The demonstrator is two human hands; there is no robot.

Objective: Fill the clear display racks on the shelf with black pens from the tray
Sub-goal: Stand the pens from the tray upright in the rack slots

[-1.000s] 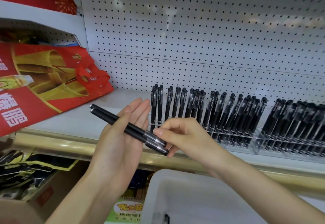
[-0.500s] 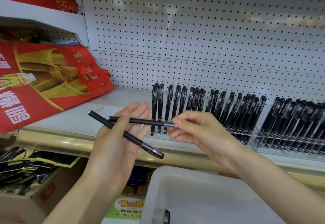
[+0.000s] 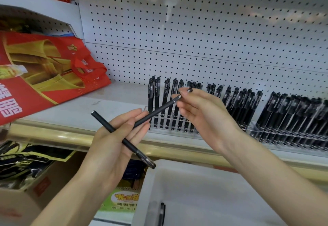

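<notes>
White pegboard [image 3: 195, 30] behind a pale shelf [image 3: 106, 105]. Red and gold bag [image 3: 40, 76] at left. White tray [image 3: 221, 199] below, one black pen [image 3: 161, 213] at its near edge. Clear racks [image 3: 262, 130] packed with upright pens [image 3: 241, 105]. Left hand [image 3: 115, 140] cradling a capped pen [image 3: 124, 140] across loose fingers. Right hand [image 3: 204, 112] pinching a second pen [image 3: 159, 109] by its cap end, just before the leftmost rack.

Single head view, close, looking forward-down at shelf [image 3: 113, 105] and hands.
</notes>
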